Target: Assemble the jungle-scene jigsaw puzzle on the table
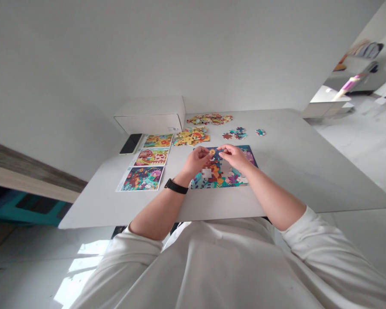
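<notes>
Working close together, the left hand point(196, 162) and the right hand point(233, 158) are hovering over the far part of the jigsaw puzzle point(219, 183), which is lying flat on the pale counter point(286, 150) with light gaps showing among its pieces. The left grip is curling, fingertips drawn in beside a small orange patch; whether they are pinching a loose piece or just covering one, I cannot tell. The right grip is bending thumb and forefinger toward each other, and nothing is clearly showing between them.

Both hands are hiding part of the picture, so a piece could be going in turned wrong or sitting proud of its neighbours. Pressing hard beside a gap could be shifting the unsupported edges, and a dragging wrist could be lifting joined pieces. Beyond the puzzle, the yellow puzzle pieces point(192, 136) are lying close to the blue puzzle pieces point(238, 133); a sweeping forearm could be mixing them. The printed picture sheets point(142, 178) are resting left of the puzzle.
</notes>
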Motion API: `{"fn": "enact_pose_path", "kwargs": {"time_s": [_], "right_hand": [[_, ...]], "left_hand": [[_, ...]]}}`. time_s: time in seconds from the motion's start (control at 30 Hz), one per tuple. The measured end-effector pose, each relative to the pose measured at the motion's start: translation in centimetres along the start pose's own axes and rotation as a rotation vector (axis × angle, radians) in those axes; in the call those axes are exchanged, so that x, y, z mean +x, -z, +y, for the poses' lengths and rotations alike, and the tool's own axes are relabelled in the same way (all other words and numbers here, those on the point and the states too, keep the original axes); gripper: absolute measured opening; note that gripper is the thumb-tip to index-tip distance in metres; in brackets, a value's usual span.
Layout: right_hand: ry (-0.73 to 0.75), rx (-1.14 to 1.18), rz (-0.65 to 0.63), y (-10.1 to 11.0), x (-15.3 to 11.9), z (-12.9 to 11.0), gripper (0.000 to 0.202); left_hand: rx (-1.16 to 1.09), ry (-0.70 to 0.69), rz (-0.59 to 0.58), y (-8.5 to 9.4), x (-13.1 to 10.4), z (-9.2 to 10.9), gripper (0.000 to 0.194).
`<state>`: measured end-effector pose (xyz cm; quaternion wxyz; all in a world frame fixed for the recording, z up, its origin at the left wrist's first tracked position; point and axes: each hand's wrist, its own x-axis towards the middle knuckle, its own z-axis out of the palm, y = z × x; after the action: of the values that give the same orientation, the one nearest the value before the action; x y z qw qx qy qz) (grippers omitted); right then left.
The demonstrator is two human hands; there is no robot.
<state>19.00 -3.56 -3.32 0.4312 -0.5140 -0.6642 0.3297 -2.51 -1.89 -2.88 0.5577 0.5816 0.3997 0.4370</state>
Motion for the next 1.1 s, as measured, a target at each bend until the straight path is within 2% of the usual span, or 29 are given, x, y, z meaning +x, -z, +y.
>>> {"fn": "enact_pose_path", "kwargs": {"time_s": [0.1,0.23,0.37,0.5,0.6,0.73,0.83,0.93,1.1], "right_hand": [[0.047,-0.087,-0.035,0.4,-0.1,0.0,0.037],[0.246,-0.209,-0.073,1.1,-0.1,-0.5,0.050],[0.396,-0.277,-0.145,1.3,-0.3,-0.7,0.042],[0.386,-0.344,-0.158,1.4,-0.3,-0.9,0.036],[0.347,-0.397,-0.091,2.1,0.4,-1.1,0.032],[0.301,-0.482,-0.067,3.0,2.0,-0.9,0.027],[0.282,-0.512,-0.098,2.5,2.4,0.2,0.023],[0.274,-0.540,-0.114,1.4,2.2,1.5,0.020],[0.282,-0.576,-0.107,0.3,1.7,2.6,0.020]], "left_hand": [[0.035,-0.030,0.031,0.2,0.2,0.1,0.037],[0.156,-0.066,0.051,0.6,0.1,0.5,0.027],[0.236,-0.111,0.049,0.7,0.1,0.5,0.019],[0.227,-0.138,0.073,0.8,0.5,-0.2,0.016],[0.229,-0.188,0.119,1.2,0.9,-0.7,0.023],[0.503,-0.285,0.127,1.9,0.8,-0.9,0.024],[0.674,-0.336,0.078,1.9,0.5,-1.0,0.032],[0.750,-0.360,0.017,1.7,0.4,-1.2,0.039],[0.769,-0.378,-0.104,1.5,0.4,-1.6,0.028]]}}
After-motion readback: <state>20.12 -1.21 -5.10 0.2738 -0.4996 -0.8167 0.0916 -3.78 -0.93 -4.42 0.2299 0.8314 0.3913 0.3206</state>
